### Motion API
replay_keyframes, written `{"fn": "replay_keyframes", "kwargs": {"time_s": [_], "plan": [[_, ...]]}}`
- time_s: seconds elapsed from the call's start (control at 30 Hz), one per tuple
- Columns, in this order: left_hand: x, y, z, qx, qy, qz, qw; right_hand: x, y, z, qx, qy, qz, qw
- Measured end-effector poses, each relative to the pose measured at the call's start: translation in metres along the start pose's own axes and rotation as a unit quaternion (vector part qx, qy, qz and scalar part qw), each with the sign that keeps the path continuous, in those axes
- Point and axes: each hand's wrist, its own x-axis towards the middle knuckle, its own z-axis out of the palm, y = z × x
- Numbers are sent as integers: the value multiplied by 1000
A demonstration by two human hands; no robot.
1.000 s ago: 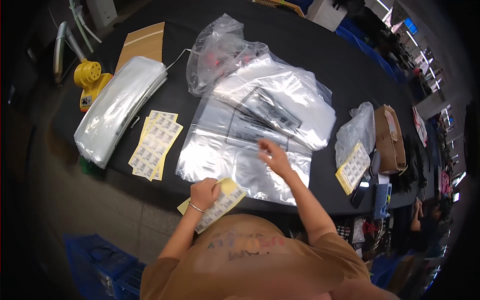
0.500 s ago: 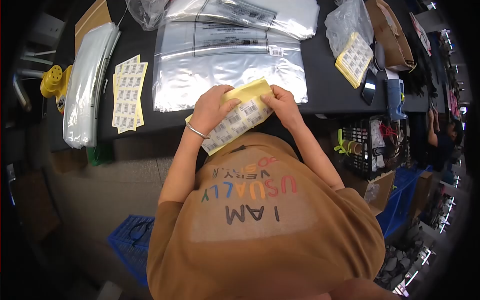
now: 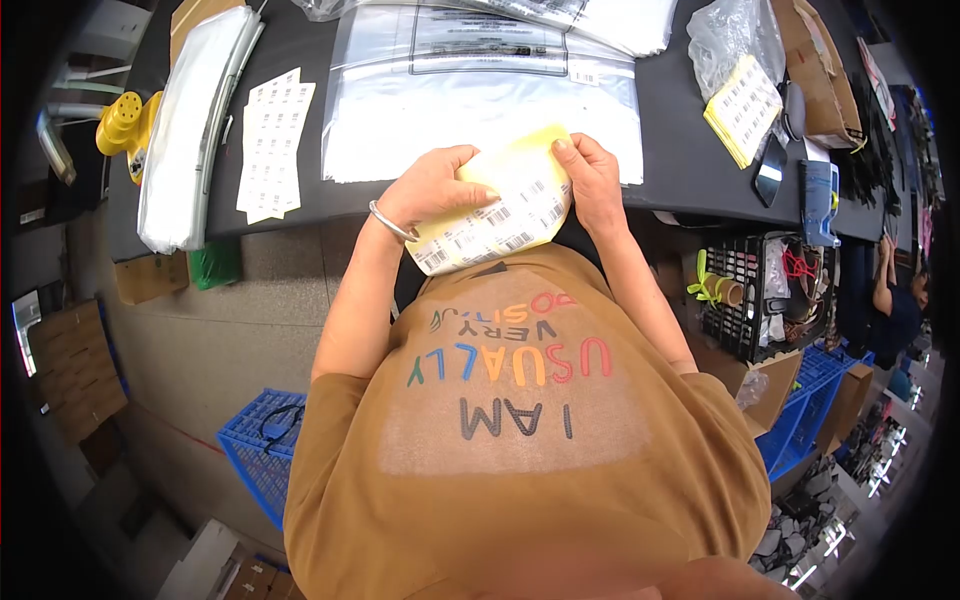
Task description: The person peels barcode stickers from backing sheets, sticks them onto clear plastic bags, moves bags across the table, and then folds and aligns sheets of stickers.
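Note:
Between my hands, close to my chest at the table's front edge, is a yellow-backed sheet of barcode labels (image 3: 510,215). My left hand (image 3: 440,190) grips its left side, thumb lying across the printed face. At the upper right corner, my right hand (image 3: 590,175) pinches the sheet between thumb and fingers. Whether it is one sheet or several I cannot tell. Just beyond my hands lies a stack of clear plastic bags (image 3: 480,110) with printed black text. More label sheets (image 3: 273,150) overlap on the table to the left.
Folded plastic bags (image 3: 190,140) and a yellow device (image 3: 122,125) sit at the far left. To the right are a label stack (image 3: 742,110), a phone (image 3: 769,170), a blue tape dispenser (image 3: 820,200) and a black basket (image 3: 745,310). A co-worker (image 3: 895,305) is at far right.
The label sheet has tilted and spread flatter between my hands, its lower edge nearer my chest. My left thumb has slid further over it. The camera view has shifted slightly and brightened.

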Motion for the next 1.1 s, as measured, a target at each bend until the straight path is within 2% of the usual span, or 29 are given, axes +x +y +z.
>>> {"fn": "replay_keyframes", "kwargs": {"time_s": [0.03, 0.1, 0.2, 0.27, 0.4, 0.47, 0.6, 0.67, 0.7, 0.8, 0.97, 1.0, 1.03, 1.07, 1.1], "plan": [[-1, 2, 1, 1, 8, -5, 1000, 1, -1, 0, 1, 2, 0, 1000], [0, 9, 2, 3, 15, -12, 1000, 3, -2, 0, -127, 10, -50, 991], [7, 17, -2, 45, 26, -23, 998, 3, -5, 11, -107, 29, -91, 990], [14, 19, -11, 225, 40, -28, 973, 6, -2, 11, -97, 29, -108, 989], [8, 34, -25, 320, 46, -16, 946, 6, 1, 9, -105, 4, -90, 990], [6, 33, -31, 357, 21, 3, 934, 8, 1, 4, -90, 61, -18, 994], [4, 10, -43, 267, 1, 26, 963, 16, 9, -15, -64, 43, 11, 997], [9, 4, -46, 77, -36, 9, 996, 14, 11, -9, -69, 55, -13, 996], [13, 6, -43, 55, -46, -8, 997, 15, 12, -8, -67, 44, -8, 997], [24, 18, -30, 125, -75, -14, 989, 14, 5, 2, -89, 16, -10, 996], [31, 15, -14, 55, -88, -73, 992, 9, 4, 3, -165, -14, -10, 986], [29, 14, -10, 55, -66, -80, 993, 9, 3, 6, -269, 25, -135, 953], [28, 13, -7, 54, -42, -87, 994, 8, 1, 9, -365, 61, -256, 893], [29, 10, -6, 52, -41, -88, 994, 6, -5, 9, -365, 58, -256, 893], [29, 6, -4, 15, -21, -95, 995, 4, -13, 7, -416, 66, -316, 850]]}}
